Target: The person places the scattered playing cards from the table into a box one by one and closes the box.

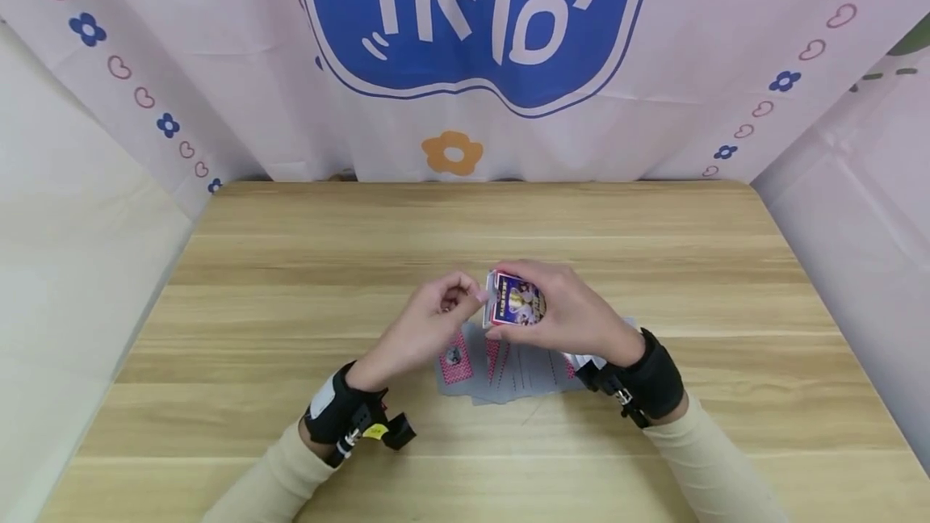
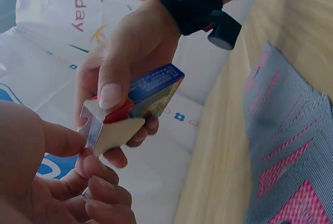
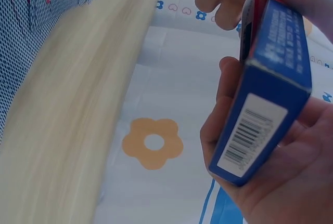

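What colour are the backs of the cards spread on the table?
The cards are grey with pink-red patterned panels, clearest in the left wrist view.

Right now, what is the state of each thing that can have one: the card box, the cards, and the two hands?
card box: held above the table, end flap open.
cards: spread face down on the wooden table, overlapping.
right hand: grips the card box.
left hand: fingers curled, fingertips at the box's open flap.
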Demonstrator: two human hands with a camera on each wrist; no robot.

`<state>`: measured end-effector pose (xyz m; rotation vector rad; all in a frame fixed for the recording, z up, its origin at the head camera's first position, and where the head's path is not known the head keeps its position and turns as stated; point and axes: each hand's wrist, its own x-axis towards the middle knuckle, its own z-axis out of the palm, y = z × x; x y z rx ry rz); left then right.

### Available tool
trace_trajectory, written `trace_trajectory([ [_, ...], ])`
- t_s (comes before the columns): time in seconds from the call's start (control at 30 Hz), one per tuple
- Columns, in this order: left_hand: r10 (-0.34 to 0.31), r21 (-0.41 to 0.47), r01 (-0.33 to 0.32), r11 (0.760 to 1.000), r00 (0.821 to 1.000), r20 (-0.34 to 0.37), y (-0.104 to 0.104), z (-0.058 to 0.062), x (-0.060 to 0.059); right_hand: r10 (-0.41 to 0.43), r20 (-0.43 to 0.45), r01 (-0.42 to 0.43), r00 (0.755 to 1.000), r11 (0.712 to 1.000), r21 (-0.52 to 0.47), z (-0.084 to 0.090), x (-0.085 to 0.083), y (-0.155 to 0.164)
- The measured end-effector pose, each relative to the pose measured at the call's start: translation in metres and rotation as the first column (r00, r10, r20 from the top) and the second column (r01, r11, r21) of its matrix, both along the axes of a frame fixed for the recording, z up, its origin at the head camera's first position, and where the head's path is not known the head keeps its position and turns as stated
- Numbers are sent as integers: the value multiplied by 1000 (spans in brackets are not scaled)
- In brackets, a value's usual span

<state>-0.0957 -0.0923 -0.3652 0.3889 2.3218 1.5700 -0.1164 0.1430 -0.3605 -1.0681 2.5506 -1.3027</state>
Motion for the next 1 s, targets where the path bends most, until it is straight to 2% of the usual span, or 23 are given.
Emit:
trace_trajectory([
  [0.07, -4, -46, 3, 999, 999, -32, -4, -2, -2, -10, 4, 10, 1000, 1000, 11, 0, 0, 0],
  [0.13, -40, -150, 27, 988, 996, -85, -9, -6, -4, -19, 11, 18, 1000, 1000, 25, 0, 1, 1],
  [0.17, -72, -226, 47, 973, 992, -105, -11, -9, -5, -21, 13, 21, 1000, 999, 32, 0, 1, 2],
  [0.2, -108, -314, 67, 947, 987, -115, -13, -12, -6, -25, 18, 24, 1000, 999, 37, 1, 1, 2],
  [0.23, -145, -410, 84, 908, 982, -120, -15, -16, -6, -29, 24, 28, 999, 999, 39, 1, 1, 3],
  [0.27, -185, -503, 105, 858, 976, -111, -17, -19, -6, -32, 26, 31, 999, 999, 43, 2, 1, 4],
  [0.33, -250, -656, 141, 742, 965, -76, -18, -26, -5, -35, 29, 34, 999, 998, 47, 3, 1, 5],
  [0.37, -265, -704, 152, 694, 963, -53, -18, -30, -4, -36, 29, 35, 999, 998, 49, 3, 1, 6],
  [0.4, -272, -738, 155, 657, 961, -40, -17, -32, -3, -37, 31, 35, 999, 998, 50, 4, 1, 6],
  [0.43, -276, -760, 153, 632, 960, -36, -17, -34, -3, -37, 28, 36, 999, 998, 53, 4, 1, 7],
  [0.5, -278, -772, 148, 619, 960, -40, -15, -36, -3, -36, 21, 35, 999, 998, 60, 5, 1, 7],
  [0.6, -263, -768, 141, 625, 964, -37, -12, -35, -4, -41, 15, 40, 999, 997, 70, 5, 1, 7],
  [0.83, -225, -775, 139, 616, 974, -4, -9, -34, -11, -49, 4, 49, 999, 995, 93, 8, 0, 9],
  [1.0, -205, -769, 141, 623, 979, 13, -8, -33, -13, -51, -7, 52, 999, 993, 107, 9, 0, 9],
])
